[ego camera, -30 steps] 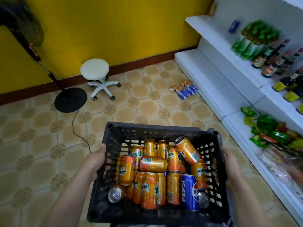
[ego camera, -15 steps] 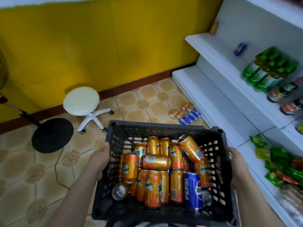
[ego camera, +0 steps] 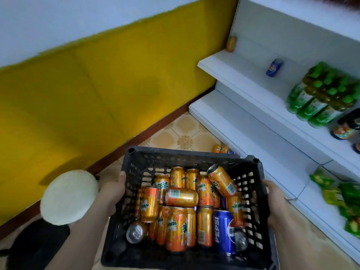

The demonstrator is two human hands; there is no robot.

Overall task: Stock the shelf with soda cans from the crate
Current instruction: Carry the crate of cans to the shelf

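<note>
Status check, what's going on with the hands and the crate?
Left hand and right hand grip crate sides. Soda cans all inside, none shelved. White shelf to the right, unobstructed.

Landmark: round white stool seat (ego camera: 69, 197), at lower left.

- Black round base (ego camera: 37, 244) of a floor stand lay directly below the stool seat, partly covered by it.
- Yellow wall (ego camera: 97, 90) rose behind and above the stool, with a pale upper band (ego camera: 78, 18) higher still.
- Dark red-brown skirting board (ego camera: 155, 125) ran from beside the stool up and to the right.
- Patterned beige floor tiles (ego camera: 183, 137) showed well to the right of the stool.
- Green-capped bottles (ego camera: 319, 94) lay grouped far to the upper right of the stool.
- Green snack packets (ego camera: 342, 199) sat far right of the stool, blurred.
</note>
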